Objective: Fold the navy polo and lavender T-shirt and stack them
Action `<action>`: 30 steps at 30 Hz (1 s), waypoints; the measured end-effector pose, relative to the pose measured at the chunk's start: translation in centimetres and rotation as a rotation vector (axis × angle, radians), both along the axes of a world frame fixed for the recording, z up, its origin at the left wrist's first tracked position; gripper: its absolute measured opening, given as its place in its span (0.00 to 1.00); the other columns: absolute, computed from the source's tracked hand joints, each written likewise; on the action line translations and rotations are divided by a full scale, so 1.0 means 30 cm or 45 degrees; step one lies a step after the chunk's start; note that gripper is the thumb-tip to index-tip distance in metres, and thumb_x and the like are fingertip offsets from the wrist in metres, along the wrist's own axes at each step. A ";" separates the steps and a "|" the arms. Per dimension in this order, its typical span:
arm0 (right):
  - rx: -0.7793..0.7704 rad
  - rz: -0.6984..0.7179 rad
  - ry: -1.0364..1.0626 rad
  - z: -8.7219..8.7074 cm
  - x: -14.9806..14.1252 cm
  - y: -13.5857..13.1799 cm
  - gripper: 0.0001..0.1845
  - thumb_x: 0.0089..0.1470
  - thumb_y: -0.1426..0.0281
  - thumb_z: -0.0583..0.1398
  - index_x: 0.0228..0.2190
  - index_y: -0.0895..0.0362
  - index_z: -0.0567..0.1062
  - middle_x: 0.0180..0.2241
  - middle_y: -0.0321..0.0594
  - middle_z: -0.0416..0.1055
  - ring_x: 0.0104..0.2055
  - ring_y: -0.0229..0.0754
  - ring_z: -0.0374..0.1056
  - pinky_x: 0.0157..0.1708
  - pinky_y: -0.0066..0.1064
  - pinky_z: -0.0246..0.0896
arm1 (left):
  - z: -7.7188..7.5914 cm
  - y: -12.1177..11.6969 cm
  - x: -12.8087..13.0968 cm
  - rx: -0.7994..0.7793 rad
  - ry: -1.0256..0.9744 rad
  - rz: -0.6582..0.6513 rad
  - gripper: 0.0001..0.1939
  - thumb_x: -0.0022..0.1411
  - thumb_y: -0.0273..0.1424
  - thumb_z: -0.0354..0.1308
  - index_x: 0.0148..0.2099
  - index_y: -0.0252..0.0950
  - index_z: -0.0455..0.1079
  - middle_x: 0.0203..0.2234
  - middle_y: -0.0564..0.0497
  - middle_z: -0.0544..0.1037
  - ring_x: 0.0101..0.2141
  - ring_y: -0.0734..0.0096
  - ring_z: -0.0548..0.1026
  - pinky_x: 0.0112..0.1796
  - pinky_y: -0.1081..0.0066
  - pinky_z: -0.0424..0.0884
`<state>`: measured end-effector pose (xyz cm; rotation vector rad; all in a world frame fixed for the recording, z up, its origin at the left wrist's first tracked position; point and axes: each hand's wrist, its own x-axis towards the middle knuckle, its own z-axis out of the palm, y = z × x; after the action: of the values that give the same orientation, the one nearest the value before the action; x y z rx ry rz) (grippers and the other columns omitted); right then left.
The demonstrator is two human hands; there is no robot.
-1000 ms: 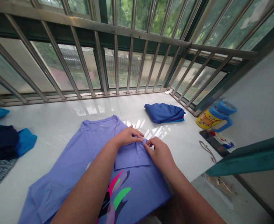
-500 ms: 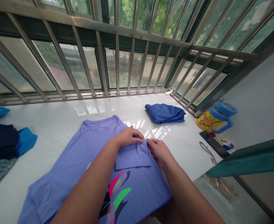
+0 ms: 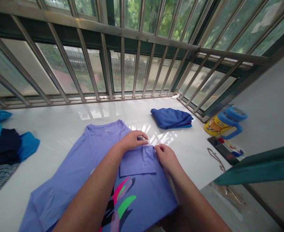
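White tiled ledge (image 3: 59, 129) runs wall to wall, fenced on the far and right sides by a metal window grille (image 3: 122, 64). Bare tile is open between the shirt collar and the grille, and left of the shirt up to the clothes heap.

Purple t-shirt (image 3: 84, 161) lies flat, face up, in the centre-near part of the ledge, collar toward the grille, hem running off the near edge of view. Its right sleeve (image 3: 137, 161) is folded inward over the chest, forming a square flap; the shirt's right edge is now a straight fold line.

Pile of dark and teal clothes (image 3: 4, 145) at the left edge, well apart from the shirt. Folded blue garment (image 3: 172, 118) far right, near the grille corner, clear tile between it and the shirt.

Yellow and blue jug (image 3: 225, 124) lies tipped beyond the ledge's right edge, next to a dark flat item (image 3: 223, 148).

Left hand (image 3: 132, 140): fingers curled onto the flap's top edge, pressing or pinching it; can't tell which. Right hand (image 3: 166, 156): fingertips pinching the flap's top-right corner.
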<state>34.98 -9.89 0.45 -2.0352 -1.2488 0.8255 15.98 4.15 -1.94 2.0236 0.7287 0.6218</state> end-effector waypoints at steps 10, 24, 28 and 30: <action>0.298 0.828 -1.010 -0.010 -0.089 -0.208 0.12 0.63 0.69 0.71 0.47 0.49 0.80 0.47 0.42 0.80 0.47 0.53 0.74 0.43 0.41 0.67 | 0.025 0.108 -0.185 0.459 0.640 0.569 0.15 0.72 0.34 0.55 0.49 0.37 0.82 0.49 0.41 0.85 0.52 0.52 0.80 0.58 0.58 0.73; 0.390 0.881 -0.919 0.021 -0.192 -0.241 0.12 0.70 0.64 0.63 0.52 0.52 0.80 0.44 0.42 0.82 0.45 0.51 0.75 0.44 0.42 0.67 | 0.047 0.100 -0.190 0.427 0.730 0.540 0.22 0.71 0.26 0.56 0.65 0.30 0.73 0.62 0.34 0.76 0.63 0.52 0.74 0.64 0.60 0.68; 0.338 0.616 -0.879 0.037 -0.062 -0.195 0.13 0.71 0.71 0.57 0.51 0.52 0.80 0.46 0.46 0.81 0.46 0.51 0.75 0.47 0.42 0.68 | 0.177 0.033 -0.134 0.430 0.801 0.400 0.11 0.68 0.32 0.61 0.49 0.36 0.81 0.47 0.40 0.83 0.49 0.51 0.81 0.50 0.62 0.74; 0.299 0.505 -0.844 0.043 -0.003 -0.162 0.12 0.70 0.71 0.58 0.48 0.53 0.80 0.44 0.46 0.81 0.46 0.51 0.75 0.47 0.41 0.67 | 0.238 -0.037 -0.073 0.323 0.813 0.143 0.13 0.67 0.42 0.64 0.36 0.39 0.81 0.33 0.44 0.84 0.39 0.53 0.82 0.41 0.63 0.74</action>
<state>34.89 -14.74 1.75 -1.9519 -2.0487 0.1244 13.78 3.05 5.21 2.4577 1.1870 0.1146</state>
